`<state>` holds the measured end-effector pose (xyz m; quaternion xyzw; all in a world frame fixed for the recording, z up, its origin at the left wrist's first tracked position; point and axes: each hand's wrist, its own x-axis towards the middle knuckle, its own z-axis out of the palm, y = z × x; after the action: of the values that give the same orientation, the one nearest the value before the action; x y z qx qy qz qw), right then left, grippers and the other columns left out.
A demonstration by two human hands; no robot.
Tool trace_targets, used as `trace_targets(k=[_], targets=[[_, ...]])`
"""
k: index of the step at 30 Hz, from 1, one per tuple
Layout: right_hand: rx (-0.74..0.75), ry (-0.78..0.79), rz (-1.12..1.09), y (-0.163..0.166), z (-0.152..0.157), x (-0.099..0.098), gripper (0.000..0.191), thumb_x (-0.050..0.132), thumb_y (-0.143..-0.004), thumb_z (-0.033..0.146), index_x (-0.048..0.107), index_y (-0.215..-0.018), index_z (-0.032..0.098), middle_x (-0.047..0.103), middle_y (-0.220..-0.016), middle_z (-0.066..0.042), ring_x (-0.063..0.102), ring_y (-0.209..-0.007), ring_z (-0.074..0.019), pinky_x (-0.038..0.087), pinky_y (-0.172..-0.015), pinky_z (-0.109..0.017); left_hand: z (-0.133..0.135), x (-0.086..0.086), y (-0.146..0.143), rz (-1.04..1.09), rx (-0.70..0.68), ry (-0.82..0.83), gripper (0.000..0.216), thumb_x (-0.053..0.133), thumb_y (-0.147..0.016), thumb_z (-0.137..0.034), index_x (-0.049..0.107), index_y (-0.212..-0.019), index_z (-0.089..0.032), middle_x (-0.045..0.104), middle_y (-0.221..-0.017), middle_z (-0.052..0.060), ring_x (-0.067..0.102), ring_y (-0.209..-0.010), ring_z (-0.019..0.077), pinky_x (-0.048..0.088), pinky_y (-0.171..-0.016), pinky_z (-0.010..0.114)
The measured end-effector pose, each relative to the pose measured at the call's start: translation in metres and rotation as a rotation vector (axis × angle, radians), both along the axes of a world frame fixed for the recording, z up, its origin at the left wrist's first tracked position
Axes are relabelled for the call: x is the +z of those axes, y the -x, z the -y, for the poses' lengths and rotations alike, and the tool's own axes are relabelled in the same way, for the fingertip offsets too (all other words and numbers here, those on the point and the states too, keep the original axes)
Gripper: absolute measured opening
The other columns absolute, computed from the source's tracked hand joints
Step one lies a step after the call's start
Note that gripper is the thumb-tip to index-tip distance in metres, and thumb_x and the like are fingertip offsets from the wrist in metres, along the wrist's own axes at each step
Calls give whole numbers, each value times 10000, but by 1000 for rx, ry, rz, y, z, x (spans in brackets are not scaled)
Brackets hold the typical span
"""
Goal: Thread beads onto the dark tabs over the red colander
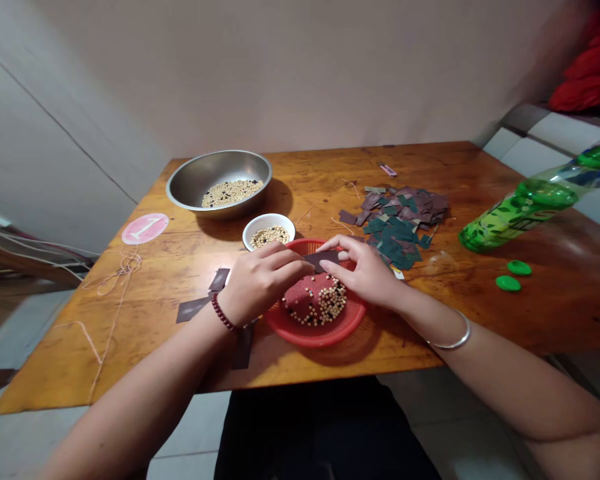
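Both forearms angle inward over the wooden surface [330, 167]. The left hand [260, 280] and right hand [367, 270], fingers curled, pinch opposite ends of a dark sandpaper strip [323, 259] above the red basket [307, 332] of wooden beads [325, 303].

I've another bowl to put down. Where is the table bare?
Bare wood lies between the steel bowl and the pile of cut pieces, and at the near left corner beyond the string. Around the red basket it is crowded.
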<state>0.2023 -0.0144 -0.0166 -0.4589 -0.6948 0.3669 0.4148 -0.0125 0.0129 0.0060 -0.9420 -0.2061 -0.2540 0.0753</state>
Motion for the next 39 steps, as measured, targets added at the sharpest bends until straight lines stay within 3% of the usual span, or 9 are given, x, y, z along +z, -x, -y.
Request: trace_targets(k=[11, 18, 29, 39], targets=[[120, 56, -40, -4, 1, 3, 164, 594, -819, 259, 581, -958, 172, 682, -947, -60, 660, -829, -162, 528, -743, -299, 4, -3, -8, 58, 67, -74, 119, 550, -873, -263, 654, -929, -247, 615, -853, 22, 526, -807, 143, 467, -721, 278], [102, 94, -129, -4, -4, -6, 193, 610, -803, 290, 561, -948, 172, 687, -911, -64, 662, -791, -168, 538, -677, -296, 3, -4, -10, 52, 88, -77, 134, 554, -871, -283, 669, -926, -242, 625, -868, 23, 534, -835, 151, 475, -736, 292], [93, 68, -102, 1, 1, -2, 210, 603, -801, 289, 575, -978, 178, 700, -908, -66, 675, -819, -187, 540, -723, -325, 5, 0, -12, 34, 119, -68, 167, 531, -881, -305, 674, -877, -220, 617, -826, 34, 529, -826, 158, 473, -729, 291], [72, 106, -179, 0, -2, -4, 217, 605, -799, 256, 571, -997, 174, 708, -847, -50, 672, -766, -174, 538, -707, -323, 0, -8, -12, 77, 166, -75, 167, 530, -874, -313, 664, -867, -214, 607, -839, 43, 519, -845, 181, 461, -733, 308]])
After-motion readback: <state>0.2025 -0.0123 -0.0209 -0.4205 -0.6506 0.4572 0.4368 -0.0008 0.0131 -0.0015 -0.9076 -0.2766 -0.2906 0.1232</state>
